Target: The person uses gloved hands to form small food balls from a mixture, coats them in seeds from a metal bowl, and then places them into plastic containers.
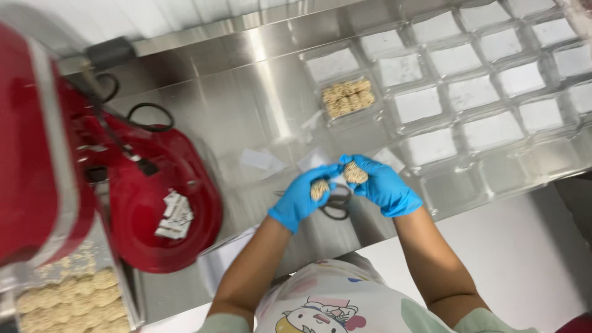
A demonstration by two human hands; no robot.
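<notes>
My left hand [303, 196], in a blue glove, holds a small round tan cookie [319, 188]. My right hand [383, 184], also in a blue glove, grips a second tan cookie [355, 173] close beside the first. Both hands hover together above a steel table [246, 111]. Black-handled scissors [336, 203] lie on the steel just under my hands. One clear plastic box [349, 97] farther back holds several cookies.
Rows of clear plastic boxes with white paper liners [487, 80] cover the table's right side. A red machine [55, 154] and a red bowl with small white packets [174, 214] stand at left. A tray of cookies [68, 302] sits at bottom left.
</notes>
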